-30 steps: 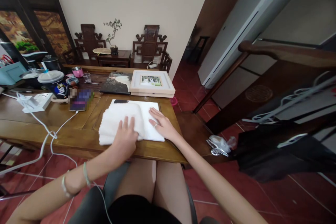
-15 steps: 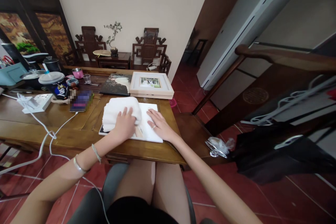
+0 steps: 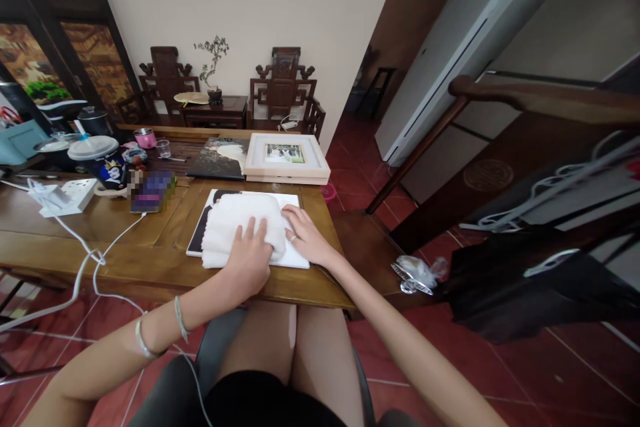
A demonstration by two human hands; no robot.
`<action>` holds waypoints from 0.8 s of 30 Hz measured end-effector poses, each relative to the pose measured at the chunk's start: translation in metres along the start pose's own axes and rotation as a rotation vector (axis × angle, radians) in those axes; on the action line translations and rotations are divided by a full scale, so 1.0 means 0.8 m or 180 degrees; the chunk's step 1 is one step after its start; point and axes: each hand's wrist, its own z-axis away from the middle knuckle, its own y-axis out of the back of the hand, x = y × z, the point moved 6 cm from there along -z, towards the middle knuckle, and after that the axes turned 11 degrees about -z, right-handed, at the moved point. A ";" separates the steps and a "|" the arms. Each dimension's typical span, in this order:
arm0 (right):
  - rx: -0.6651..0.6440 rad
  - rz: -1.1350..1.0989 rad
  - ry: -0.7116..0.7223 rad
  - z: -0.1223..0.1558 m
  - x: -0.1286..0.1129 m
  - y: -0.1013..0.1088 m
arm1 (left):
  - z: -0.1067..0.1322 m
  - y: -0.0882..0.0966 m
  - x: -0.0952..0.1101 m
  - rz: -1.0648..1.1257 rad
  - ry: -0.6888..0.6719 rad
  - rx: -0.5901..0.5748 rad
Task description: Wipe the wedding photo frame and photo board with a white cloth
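Note:
A folded white cloth (image 3: 239, 223) lies on a flat white-bordered picture panel (image 3: 296, 257) near the front edge of the wooden table (image 3: 150, 240). My left hand (image 3: 250, 257) presses flat on the cloth's near right part, fingers stretched out. My right hand (image 3: 306, 235), a ring on one finger, rests flat on the panel's right side, its fingertips touching the cloth's edge. A dark part of the panel's picture shows at its left edge.
Behind the panel lie a white framed photo (image 3: 286, 157) and a dark photo print (image 3: 220, 159). To the left are a phone (image 3: 150, 190), a white power strip (image 3: 65, 197) with trailing cables, and a lidded cup (image 3: 100, 160). Carved chairs stand at the wall; a crumpled plastic bag (image 3: 417, 275) lies at right.
My left hand slid the cloth away over the panel and back toward me, now further right. My right hand stayed flat on the panel's right side.

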 end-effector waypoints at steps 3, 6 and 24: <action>0.0035 -0.0112 -0.0046 -0.001 -0.001 0.000 | -0.001 0.001 -0.007 0.0056 -0.0020 0.0001; 0.0129 -0.0311 -0.0117 0.000 0.001 0.001 | -0.005 0.000 -0.012 0.0103 -0.0023 0.0026; 0.0511 -0.1007 -0.0503 0.004 0.002 0.017 | 0.044 0.016 0.044 0.0282 -0.0403 0.0183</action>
